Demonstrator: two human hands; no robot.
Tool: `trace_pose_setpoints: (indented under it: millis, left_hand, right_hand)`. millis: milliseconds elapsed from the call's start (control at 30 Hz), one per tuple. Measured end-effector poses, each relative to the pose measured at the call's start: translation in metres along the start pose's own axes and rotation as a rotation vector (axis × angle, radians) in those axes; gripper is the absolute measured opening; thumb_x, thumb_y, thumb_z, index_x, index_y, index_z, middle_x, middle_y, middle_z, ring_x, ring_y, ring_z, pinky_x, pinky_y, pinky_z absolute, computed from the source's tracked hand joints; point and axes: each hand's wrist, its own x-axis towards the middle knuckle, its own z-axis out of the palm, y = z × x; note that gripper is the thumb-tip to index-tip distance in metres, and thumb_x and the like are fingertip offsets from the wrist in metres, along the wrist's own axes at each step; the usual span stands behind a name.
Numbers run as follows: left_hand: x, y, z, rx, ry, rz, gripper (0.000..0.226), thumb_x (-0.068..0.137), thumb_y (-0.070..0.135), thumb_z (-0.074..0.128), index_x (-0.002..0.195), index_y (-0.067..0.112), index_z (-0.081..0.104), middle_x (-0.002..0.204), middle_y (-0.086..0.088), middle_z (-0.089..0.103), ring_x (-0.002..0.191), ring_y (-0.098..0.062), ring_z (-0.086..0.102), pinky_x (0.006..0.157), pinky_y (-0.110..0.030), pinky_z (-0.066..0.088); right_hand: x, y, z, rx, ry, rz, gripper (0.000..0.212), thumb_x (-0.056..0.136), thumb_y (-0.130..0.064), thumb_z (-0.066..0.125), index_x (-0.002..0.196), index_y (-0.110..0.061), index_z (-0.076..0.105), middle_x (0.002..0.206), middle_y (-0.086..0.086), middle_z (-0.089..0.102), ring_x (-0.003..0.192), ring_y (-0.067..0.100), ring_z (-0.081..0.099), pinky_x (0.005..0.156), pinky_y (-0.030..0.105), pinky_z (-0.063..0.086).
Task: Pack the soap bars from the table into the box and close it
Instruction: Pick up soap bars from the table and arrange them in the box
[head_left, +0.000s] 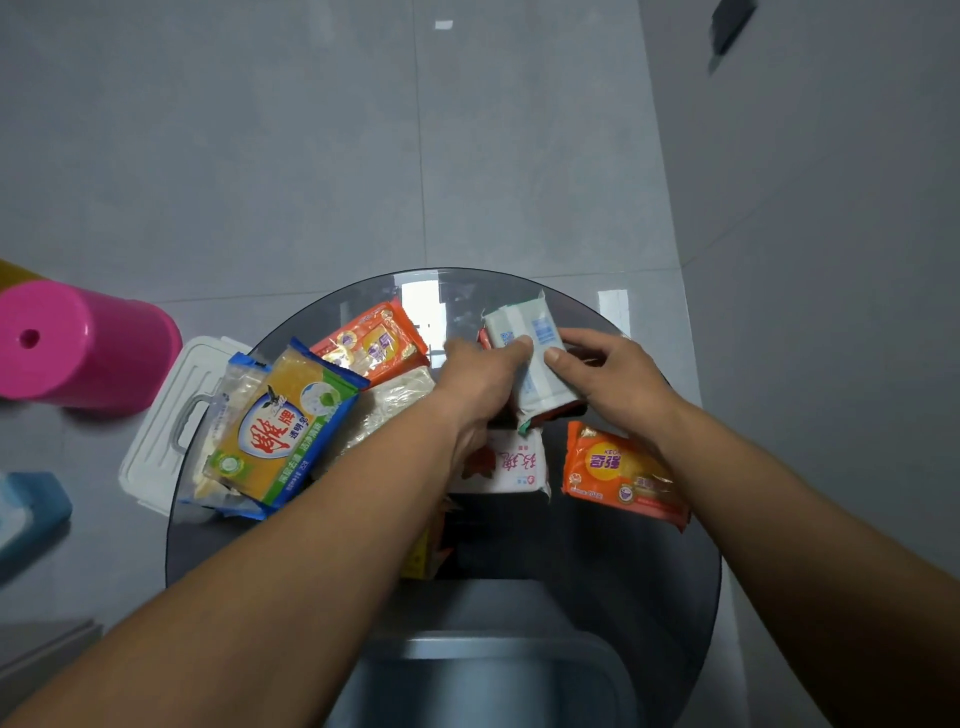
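Several wrapped soap bars lie on a round dark glass table (597, 545). Both hands hold a pale blue-white bar (535, 343) tilted up at the far side: my left hand (478, 384) grips its left edge, my right hand (608, 379) pinches its right side. Around it lie an orange bar (371, 340), a yellow-blue pack (283, 431), a whitish bar (392, 410), a white bar with red print (511, 462) and another orange bar (621, 475). A white lid (171, 415) shows under the table's left edge. A grey box (493, 675) stands below the near edge.
A pink plastic stool (78, 348) stands on the grey tiled floor at the left. A blue object (31, 509) lies at the left edge. A yellow and orange item (423, 551) shows beneath my left forearm.
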Motion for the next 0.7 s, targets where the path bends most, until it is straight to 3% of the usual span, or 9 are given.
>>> trace_pose_setpoints:
  millis: [67, 133, 200, 300, 433, 500, 567, 700]
  left_hand:
    - [0.006, 0.014, -0.003, 0.247, 0.069, 0.121, 0.08, 0.086, 0.034, 0.076, 0.147, 0.012, 0.03, 0.142, -0.012, 0.051, 0.119, -0.031, 0.06, 0.089, -0.037, 0.053]
    - [0.012, 0.032, -0.009, 0.453, 0.042, 0.241, 0.091, 0.081, 0.035, 0.081, 0.153, 0.014, 0.03, 0.15, -0.009, 0.043, 0.128, -0.03, 0.052, 0.092, -0.035, 0.048]
    - [0.018, 0.047, -0.014, 0.604, -0.068, 0.279, 0.092, 0.078, 0.033, 0.085, 0.153, 0.014, 0.035, 0.151, -0.009, 0.046, 0.126, -0.028, 0.054, 0.094, -0.034, 0.048]
    - [0.023, 0.057, -0.017, 0.752, -0.182, 0.256, 0.091, 0.076, 0.032, 0.086, 0.152, 0.01, 0.041, 0.143, -0.005, 0.054, 0.117, -0.022, 0.057, 0.095, -0.031, 0.045]
    - [0.028, 0.061, -0.012, 0.917, -0.243, 0.263, 0.057, 0.075, 0.031, 0.087, 0.123, 0.007, 0.066, 0.12, -0.009, 0.071, 0.107, -0.026, 0.067, 0.1, -0.039, 0.052]
    - [0.028, 0.061, -0.009, 0.967, -0.269, 0.237, 0.057, 0.073, 0.033, 0.088, 0.119, 0.007, 0.066, 0.115, -0.009, 0.072, 0.107, -0.028, 0.068, 0.101, -0.044, 0.052]
    - [0.028, 0.062, -0.006, 1.018, -0.27, 0.222, 0.065, 0.072, 0.036, 0.089, 0.122, 0.006, 0.063, 0.115, -0.008, 0.069, 0.107, -0.028, 0.066, 0.1, -0.043, 0.053]
    - [0.031, 0.06, -0.005, 1.004, -0.339, 0.129, 0.06, 0.069, 0.033, 0.091, 0.113, 0.005, 0.063, 0.105, -0.008, 0.072, 0.105, -0.029, 0.07, 0.097, -0.046, 0.056]
  right_hand:
    - [-0.005, 0.002, -0.01, -0.019, 0.067, 0.029, 0.039, 0.095, -0.041, 0.061, 0.131, -0.027, 0.062, 0.115, -0.004, 0.067, 0.098, 0.009, 0.066, 0.078, 0.023, 0.056]
    - [-0.017, 0.009, -0.025, -0.041, 0.206, 0.056, 0.039, 0.092, -0.05, 0.059, 0.124, -0.028, 0.065, 0.115, -0.006, 0.066, 0.107, 0.015, 0.063, 0.09, 0.033, 0.053]
    - [-0.038, 0.022, -0.04, -0.056, 0.309, 0.083, 0.04, 0.091, -0.05, 0.061, 0.121, -0.024, 0.067, 0.109, -0.008, 0.066, 0.106, 0.013, 0.062, 0.081, 0.026, 0.049]
    - [-0.072, 0.047, -0.054, -0.056, 0.305, 0.205, 0.052, 0.086, -0.05, 0.067, 0.126, -0.018, 0.063, 0.107, -0.006, 0.062, 0.095, 0.009, 0.062, 0.065, 0.018, 0.044]
    - [-0.094, 0.07, -0.055, -0.083, 0.169, 0.331, 0.07, 0.081, -0.044, 0.074, 0.141, -0.018, 0.049, 0.122, 0.002, 0.054, 0.082, 0.005, 0.059, 0.061, 0.015, 0.048]
    - [-0.097, 0.077, -0.051, -0.039, 0.159, 0.36, 0.079, 0.077, -0.041, 0.079, 0.144, -0.018, 0.045, 0.122, 0.001, 0.053, 0.089, 0.011, 0.062, 0.074, 0.026, 0.058]
    - [-0.097, 0.082, -0.047, 0.034, 0.165, 0.399, 0.083, 0.073, -0.039, 0.083, 0.143, -0.021, 0.045, 0.12, 0.0, 0.055, 0.099, 0.019, 0.065, 0.088, 0.042, 0.059]
    - [-0.09, 0.089, -0.045, 0.135, 0.169, 0.446, 0.071, 0.066, -0.038, 0.087, 0.126, -0.024, 0.052, 0.119, 0.007, 0.063, 0.1, 0.026, 0.07, 0.086, 0.047, 0.061]
